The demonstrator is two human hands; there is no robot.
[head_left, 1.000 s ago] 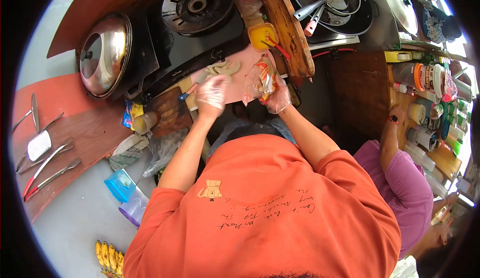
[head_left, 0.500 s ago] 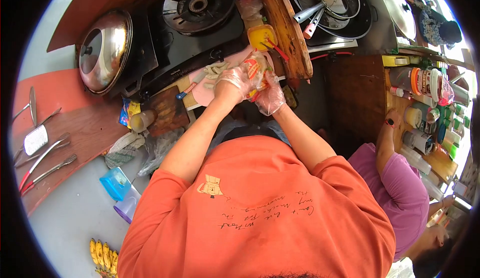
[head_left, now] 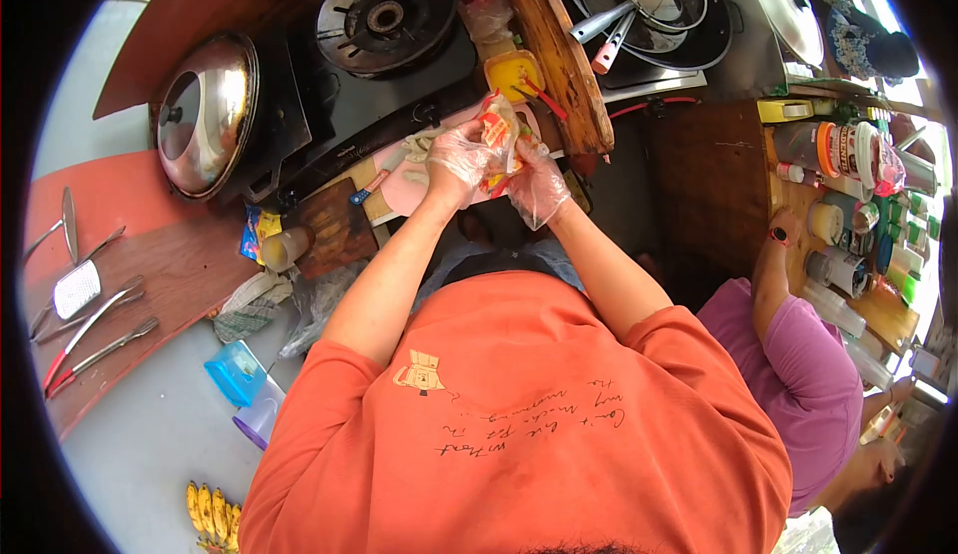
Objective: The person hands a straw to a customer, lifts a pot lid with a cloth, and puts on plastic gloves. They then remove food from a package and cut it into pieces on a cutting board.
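Note:
Both of my hands wear clear plastic gloves and meet over a pink cutting board (head_left: 397, 195). Between them is a plastic packet (head_left: 497, 131) with red and yellow print; its contents are hard to make out. My left hand (head_left: 461, 162) is closed around the packet's left side. Closed on its right side is my right hand (head_left: 539, 191), with the glove loose at the wrist. Pale strips of food (head_left: 417, 145) lie left of my left hand, close to a blue-handled knife (head_left: 377, 177). Beyond the packet stands a yellow container (head_left: 512, 76) with a red-handled utensil (head_left: 545, 102) in it.
A gas burner (head_left: 385, 17) is ahead, a lidded pan (head_left: 207, 115) to the left. Wooden edging (head_left: 559, 45) separates stacked pans (head_left: 654, 5). Tongs (head_left: 95, 339) lie at far left. A co-worker in a purple shirt (head_left: 798, 374) is near the shelf at right.
The packet is a little more upright between my hands, its red-printed part showing more clearly. My hands stay in nearly the same place; the whole view has shifted slightly.

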